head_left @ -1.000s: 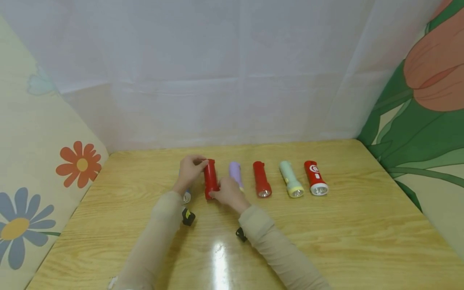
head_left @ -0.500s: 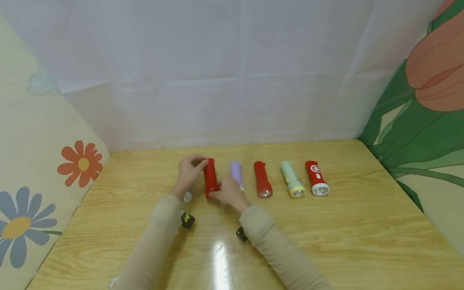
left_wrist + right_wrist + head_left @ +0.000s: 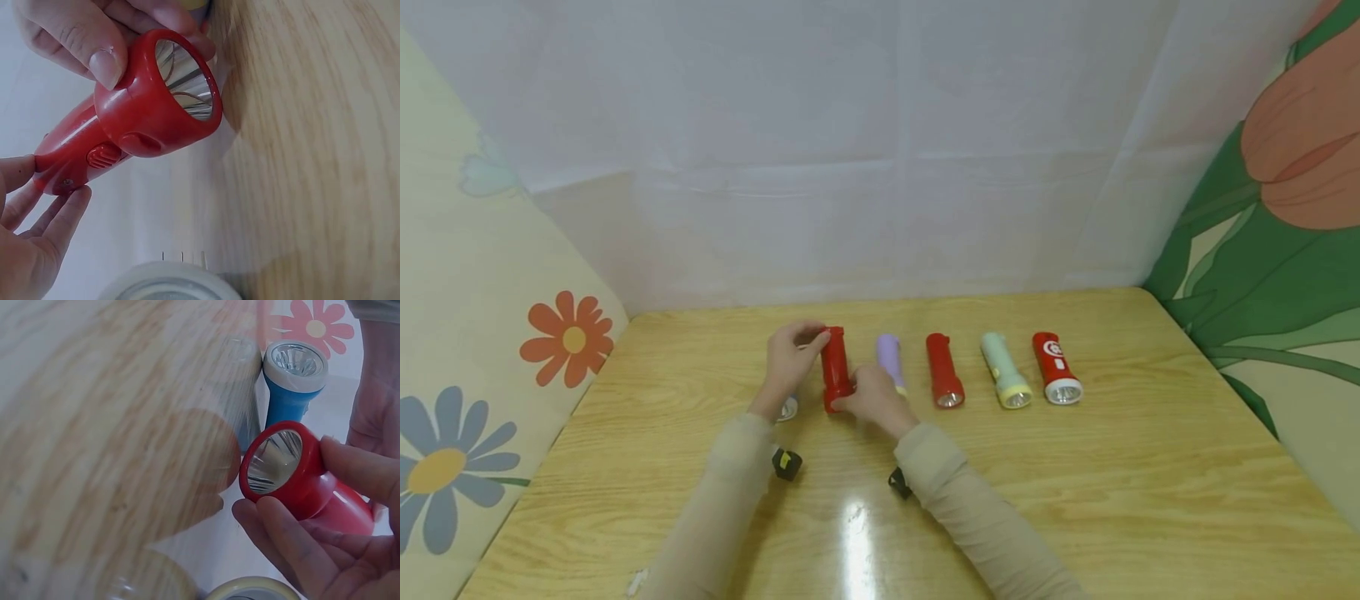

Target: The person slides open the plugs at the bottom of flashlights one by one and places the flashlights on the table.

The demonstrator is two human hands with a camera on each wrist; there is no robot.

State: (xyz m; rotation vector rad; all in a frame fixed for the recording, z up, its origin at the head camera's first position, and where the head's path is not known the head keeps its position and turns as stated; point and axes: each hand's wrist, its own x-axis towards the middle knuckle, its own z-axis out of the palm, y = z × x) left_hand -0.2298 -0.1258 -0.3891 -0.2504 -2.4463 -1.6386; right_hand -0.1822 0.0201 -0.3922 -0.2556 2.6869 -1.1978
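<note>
Both hands hold a red flashlight point(image 3: 835, 362) whose lens end points toward the person. My left hand point(image 3: 787, 362) pinches its tail end between thumb and fingers. At the lens end, my right hand point(image 3: 877, 398) grips the rim with thumb and fingertips. The left wrist view shows the clear lens and a ribbed switch on the flashlight point(image 3: 134, 106). Just left of it lies a blue flashlight point(image 3: 290, 394) with a white rim, mostly hidden by the left hand in the head view. A purple flashlight point(image 3: 889, 358) lies to the right, its lens end behind the right hand.
Farther right in the row lie another red flashlight point(image 3: 943, 371), a mint-green flashlight point(image 3: 1004, 371) with a yellow rim, and a red-and-white flashlight point(image 3: 1056, 367). The wooden table point(image 3: 1112, 500) meets a white cloth point(image 3: 887, 225) behind and flower-patterned panels at both sides.
My left hand and the flashlight's tail end have shifted very slightly left and away from me. Both hands keep their hold; the other flashlights stay put as the view drifts a little.
</note>
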